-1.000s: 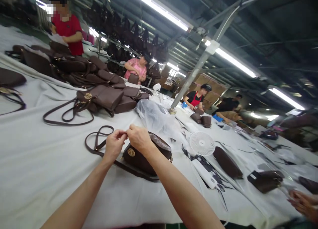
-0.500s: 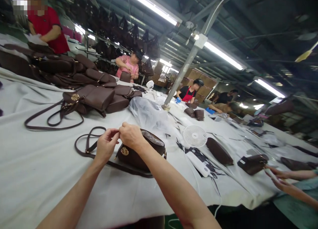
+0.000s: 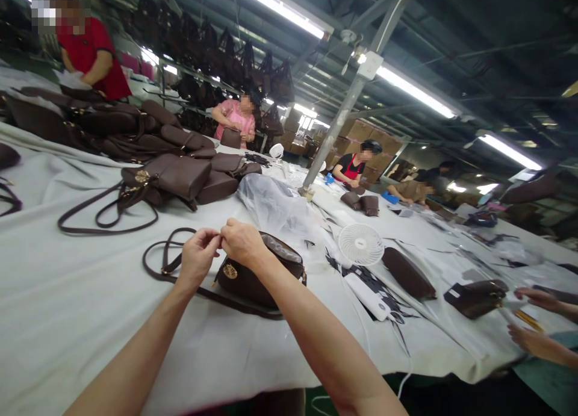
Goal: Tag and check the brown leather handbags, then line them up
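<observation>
A dark brown handbag (image 3: 253,286) with a round gold emblem (image 3: 230,271) lies in front of me, its top showing clear plastic inside. My left hand (image 3: 199,254) is closed in a pinch beside the bag's left end. My right hand (image 3: 241,241) is closed too, over the bag's upper left edge, fingertips meeting those of the left. Whatever sits between the fingertips is too small or hidden to make out. The bag's thin strap (image 3: 156,271) loops out on the table to the left.
A pile of brown bags (image 3: 176,178) lies at the back left, beside crumpled clear plastic (image 3: 275,202). To the right are a white fan (image 3: 361,245), a white power strip (image 3: 368,295) and more bags (image 3: 474,298). A co-worker's hands (image 3: 537,338) are at the far right; several people work behind.
My hands keep the same pinch at the bag's edge. The view has shifted slightly. At the far right, the co-worker's hands have moved apart, away from the bag there.
</observation>
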Demonstrator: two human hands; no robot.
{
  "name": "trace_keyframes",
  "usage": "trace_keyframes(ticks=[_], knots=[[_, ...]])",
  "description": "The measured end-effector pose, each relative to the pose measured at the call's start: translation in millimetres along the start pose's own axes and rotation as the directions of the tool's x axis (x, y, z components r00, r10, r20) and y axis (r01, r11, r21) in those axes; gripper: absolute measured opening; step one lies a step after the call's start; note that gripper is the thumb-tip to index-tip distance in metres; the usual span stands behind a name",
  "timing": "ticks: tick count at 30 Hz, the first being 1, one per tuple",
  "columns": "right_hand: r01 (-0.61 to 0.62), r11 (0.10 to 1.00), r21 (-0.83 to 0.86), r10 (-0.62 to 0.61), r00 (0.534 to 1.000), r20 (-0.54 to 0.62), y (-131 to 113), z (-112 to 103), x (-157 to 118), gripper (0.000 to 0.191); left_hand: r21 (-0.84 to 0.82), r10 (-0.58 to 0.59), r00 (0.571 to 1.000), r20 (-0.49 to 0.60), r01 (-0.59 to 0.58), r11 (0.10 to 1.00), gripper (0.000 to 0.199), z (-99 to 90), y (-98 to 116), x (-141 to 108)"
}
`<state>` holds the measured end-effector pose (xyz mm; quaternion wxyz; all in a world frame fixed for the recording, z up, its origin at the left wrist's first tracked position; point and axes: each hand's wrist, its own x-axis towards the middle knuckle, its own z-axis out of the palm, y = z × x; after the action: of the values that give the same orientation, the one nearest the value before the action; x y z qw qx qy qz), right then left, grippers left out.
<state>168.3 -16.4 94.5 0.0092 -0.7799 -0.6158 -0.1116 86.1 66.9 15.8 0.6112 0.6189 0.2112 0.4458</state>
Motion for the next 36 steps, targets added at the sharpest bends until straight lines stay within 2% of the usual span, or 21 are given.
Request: trace_keyframes(ticks=[5,12,16,19,21,27,32,36], knots=[[0.007,0.999,0.042,-0.007,1.0,0.008,4.1,2.9,1.1,0.023,-0.007,0.0,0.999,0.039,0.0,1.0,0.024,0.0,-3.8,-2.3],[0.137,0.983,0.123,-0.135,0.99,-0.025,18.0,13.7,10.5,0.021,-0.161,-0.082,0.989,0.125,0.102,0.982,0.024,-1.7,-15.3,-7.5],[0.21,0.96,0.187,-0.21,0.978,-0.021,22.8,12.6,12.4,0.021,-0.273,-0.17,0.98,0.106,0.193,0.942,0.024,-3.6,-20.3,-7.9],[0.249,0.931,0.269,-0.25,0.968,-0.029,21.6,11.7,11.1,0.02,-0.318,-0.194,0.978,0.082,0.21,0.924,0.025,-3.1,-20.5,-7.6],[0.261,0.928,0.266,-0.262,0.965,-0.033,20.2,13.0,11.5,0.022,-0.325,-0.208,0.977,0.054,0.214,0.921,0.025,-2.3,-19.2,-6.2],[0.196,0.969,0.147,-0.192,0.981,-0.039,11.7,10.7,8.9,0.021,-0.332,-0.243,0.97,0.013,0.234,0.914,0.029,-1.3,-7.5,-6.1],[0.098,0.991,0.088,-0.098,0.995,-0.013,8.8,4.6,8.7,0.019,-0.258,-0.179,0.983,-0.029,0.166,0.952,0.03,-2.9,-6.2,-2.4],[0.05,0.996,0.071,-0.049,0.998,-0.029,12.6,5.6,10.1,0.02,-0.244,-0.153,0.988,0.02,0.154,0.957,0.031,-1.7,-8.8,3.0]])
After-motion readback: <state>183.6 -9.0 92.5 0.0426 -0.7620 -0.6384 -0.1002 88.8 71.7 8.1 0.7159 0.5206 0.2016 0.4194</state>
